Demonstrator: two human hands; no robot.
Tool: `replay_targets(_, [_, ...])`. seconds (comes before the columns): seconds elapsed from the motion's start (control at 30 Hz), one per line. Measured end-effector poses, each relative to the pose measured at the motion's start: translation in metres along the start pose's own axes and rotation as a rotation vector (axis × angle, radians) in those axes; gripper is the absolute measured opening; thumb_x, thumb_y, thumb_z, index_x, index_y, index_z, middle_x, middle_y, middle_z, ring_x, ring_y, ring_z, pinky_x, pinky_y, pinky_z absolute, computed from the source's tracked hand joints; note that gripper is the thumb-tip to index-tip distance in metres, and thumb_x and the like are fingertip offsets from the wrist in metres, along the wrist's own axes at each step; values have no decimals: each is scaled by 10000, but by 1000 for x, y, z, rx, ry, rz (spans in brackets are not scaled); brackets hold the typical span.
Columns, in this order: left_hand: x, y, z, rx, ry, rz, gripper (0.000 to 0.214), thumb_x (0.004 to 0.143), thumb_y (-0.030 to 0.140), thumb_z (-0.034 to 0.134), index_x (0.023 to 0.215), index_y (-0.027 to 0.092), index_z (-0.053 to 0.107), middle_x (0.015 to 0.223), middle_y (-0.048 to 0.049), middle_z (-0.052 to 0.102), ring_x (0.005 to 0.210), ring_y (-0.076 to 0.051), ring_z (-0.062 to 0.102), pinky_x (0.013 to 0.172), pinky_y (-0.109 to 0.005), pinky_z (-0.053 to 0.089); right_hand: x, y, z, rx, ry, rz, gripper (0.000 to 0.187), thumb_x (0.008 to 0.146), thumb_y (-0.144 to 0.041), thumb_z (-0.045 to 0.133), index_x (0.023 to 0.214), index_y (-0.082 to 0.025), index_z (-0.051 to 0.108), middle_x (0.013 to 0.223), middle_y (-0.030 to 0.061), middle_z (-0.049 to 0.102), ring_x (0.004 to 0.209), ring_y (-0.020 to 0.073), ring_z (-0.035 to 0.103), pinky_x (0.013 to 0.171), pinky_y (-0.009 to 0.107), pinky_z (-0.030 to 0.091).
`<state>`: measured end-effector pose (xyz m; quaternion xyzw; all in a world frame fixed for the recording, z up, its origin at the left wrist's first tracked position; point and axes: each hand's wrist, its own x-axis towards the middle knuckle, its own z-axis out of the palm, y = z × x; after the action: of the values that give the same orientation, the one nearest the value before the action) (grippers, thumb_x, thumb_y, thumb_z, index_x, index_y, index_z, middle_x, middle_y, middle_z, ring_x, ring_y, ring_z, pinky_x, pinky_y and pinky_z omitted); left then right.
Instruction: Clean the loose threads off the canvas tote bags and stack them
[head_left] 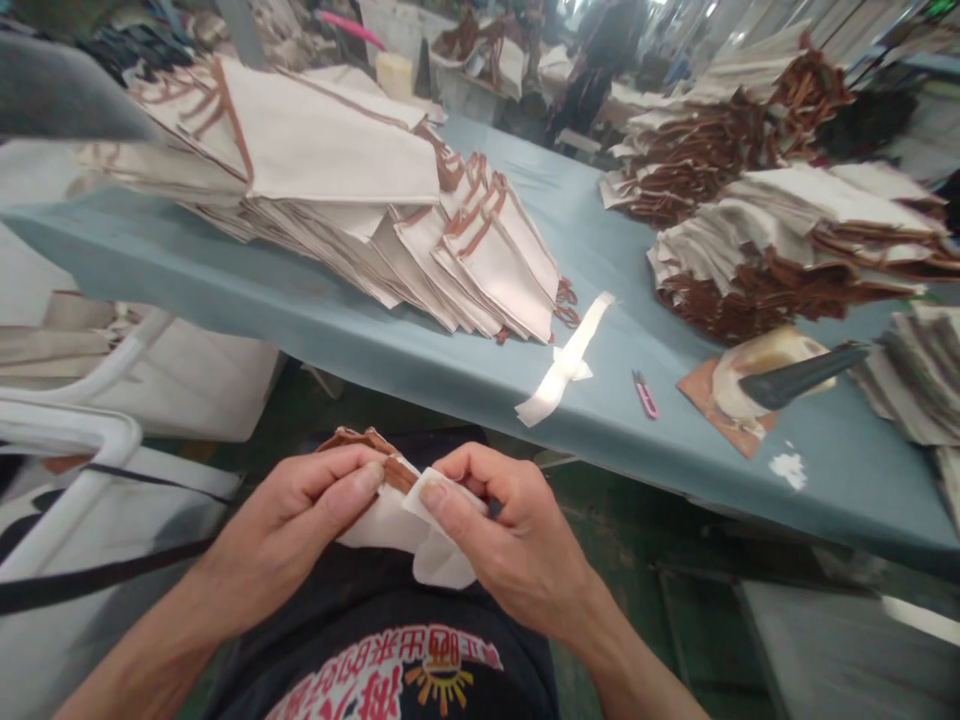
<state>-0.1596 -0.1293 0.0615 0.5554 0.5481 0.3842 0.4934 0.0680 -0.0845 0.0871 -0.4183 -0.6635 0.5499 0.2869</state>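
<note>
Low in front of my lap, my left hand and my right hand both pinch a small piece of white cloth with a brown strap. The left fingers are closed on the brown strap end, the right thumb and fingers on the white fabric. Both hands are below the near edge of the blue-grey table. On that table, a white fabric strip and a small pink cutter lie closest to my hands.
A large fanned pile of cream bags with brown handles fills the table's left. More stacks sit at the right and back. A dark blade rests on a brown board with cloth. White tube frames stand at my left.
</note>
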Motion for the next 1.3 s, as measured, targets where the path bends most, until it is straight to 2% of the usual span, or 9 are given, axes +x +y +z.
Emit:
replay_targets(0.13, [2, 2, 4, 5, 21, 54, 448, 1070, 461, 623, 738, 220, 802, 715, 1, 717, 603, -149, 555, 523, -208, 425, -2, 1, 9, -115, 40, -78, 272, 1081, -397, 667, 920, -206, 774, 687, -20, 716, 558, 113, 582, 542, 237, 395])
replay_targets(0.33, [2, 0, 6, -4, 26, 29, 443, 1056, 479, 635, 740, 209, 787, 660, 19, 638, 593, -144, 558, 550, -207, 442, -1, 7, 14, -361, 130, -251, 233, 1106, -300, 650, 934, -206, 776, 774, 24, 808, 628, 146, 706, 627, 255, 461])
replay_targets(0.6, [3, 1, 12, 56, 98, 68, 431, 1022, 453, 605, 744, 195, 810, 676, -13, 723, 606, -173, 631, 556, -221, 500, 1, 10, 19, -501, 180, -289, 219, 1116, -257, 662, 937, -208, 779, 787, 9, 839, 620, 142, 747, 625, 246, 467])
replay_targets(0.83, [4, -8, 10, 76, 123, 82, 426, 1035, 430, 587, 830, 205, 886, 792, -31, 825, 641, -183, 691, 592, -227, 534, 3, 17, 32, -733, 266, -412, 262, 1141, -253, 640, 925, -197, 776, 752, 17, 828, 629, 182, 792, 626, 301, 457])
replay_targets(1.13, [0, -16, 9, 40, 147, 87, 450, 1055, 445, 584, 776, 212, 849, 677, -15, 753, 560, -172, 607, 518, -240, 478, 4, 18, 38, -767, 291, -446, 277, 1144, -244, 617, 917, -199, 769, 722, 5, 812, 610, 175, 789, 613, 311, 461])
replay_targets(1.3, [-2, -15, 10, 0, 141, 102, 413, 1050, 418, 591, 791, 229, 852, 692, -8, 769, 613, -188, 685, 569, -239, 537, 4, 20, 38, -742, 292, -429, 271, 1143, -252, 627, 915, -199, 764, 725, -1, 814, 609, 166, 789, 608, 305, 457])
